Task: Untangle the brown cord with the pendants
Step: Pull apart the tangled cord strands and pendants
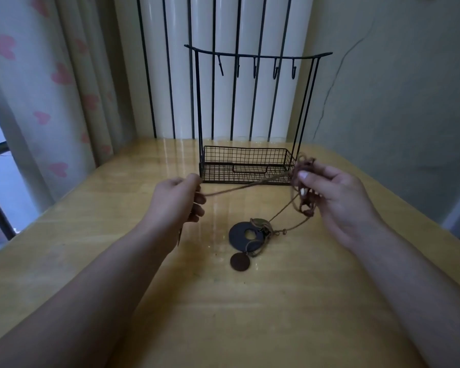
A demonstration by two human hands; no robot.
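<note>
Two grips on brown cord (246,185): left hand (179,200) pinches taut strand, right hand (337,197) curled round tangled bunch. Pendants (246,236) on counter (91,261), below and between grips. Risk: hard sideways pull tightens knots in bunch, drags pendants, snags loops beneath right grip.

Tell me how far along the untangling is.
Partly done. One length of brown cord runs free and taut from the left hand to the right hand. The right hand grips a tangled bunch not yet undone. The pendants lie on the table, cord looped around them.
</note>
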